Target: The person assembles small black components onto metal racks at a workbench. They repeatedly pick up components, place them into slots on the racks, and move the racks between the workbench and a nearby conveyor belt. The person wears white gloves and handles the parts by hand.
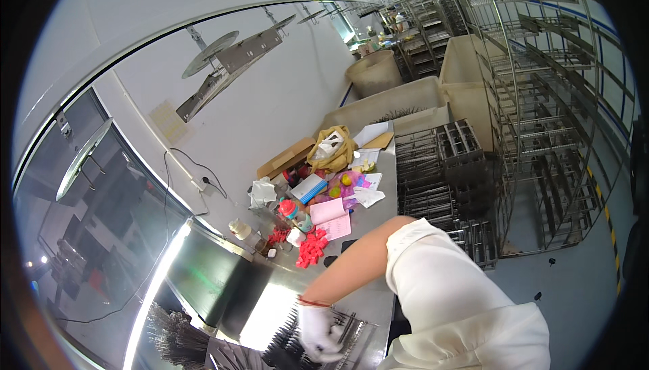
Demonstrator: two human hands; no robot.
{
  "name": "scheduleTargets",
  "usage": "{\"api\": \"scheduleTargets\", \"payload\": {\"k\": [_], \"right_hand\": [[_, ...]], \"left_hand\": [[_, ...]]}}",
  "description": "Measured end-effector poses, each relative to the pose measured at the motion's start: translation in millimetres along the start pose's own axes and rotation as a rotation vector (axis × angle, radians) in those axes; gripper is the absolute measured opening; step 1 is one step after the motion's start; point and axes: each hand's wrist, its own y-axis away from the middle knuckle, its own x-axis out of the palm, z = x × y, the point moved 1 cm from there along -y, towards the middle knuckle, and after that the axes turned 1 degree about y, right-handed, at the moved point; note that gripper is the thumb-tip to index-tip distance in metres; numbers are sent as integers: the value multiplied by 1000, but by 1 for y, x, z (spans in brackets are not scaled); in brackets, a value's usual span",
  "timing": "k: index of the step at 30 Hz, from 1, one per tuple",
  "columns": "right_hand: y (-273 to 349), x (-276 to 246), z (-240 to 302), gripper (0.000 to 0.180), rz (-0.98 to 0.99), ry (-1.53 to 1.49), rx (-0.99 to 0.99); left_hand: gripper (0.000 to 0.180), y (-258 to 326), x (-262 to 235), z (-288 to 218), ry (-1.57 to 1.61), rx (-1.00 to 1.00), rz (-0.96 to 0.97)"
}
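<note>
My right hand, in a white glove with a red band at the wrist, reaches down to a metal rack at the lower edge of the view. Its fingers are bent and closed over the rack; whatever they hold is too small to make out. Beside the hand, a row of dark, slim ridged pieces stands close together. To the left lies a dense bundle of thin metal rods. A bright white light panel glows just behind the dark pieces. My left hand is out of view.
Red plastic pieces, a pink notebook, a bottle with a red top and a tan bag crowd the metal table. A lit tube slants at left. Stacked racks and tall wire shelving stand right.
</note>
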Motion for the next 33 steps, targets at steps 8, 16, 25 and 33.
{"api": "scheduleTargets", "payload": {"k": [8, 16, 25, 33], "right_hand": [[29, 15, 129, 31, -1415, 827, -381], [10, -2, 88, 23, -1027, 956, 106], [18, 18, 137, 37, -1388, 1081, -414], [-20, 18, 77, 20, -1321, 957, -22]], "left_hand": [[67, -2, 26, 17, 275, 68, -170], [87, -17, 14, 21, 235, -122, -376], [67, 1, 44, 98, 980, 140, 275], [73, -18, 43, 36, 690, -316, -322]]}}
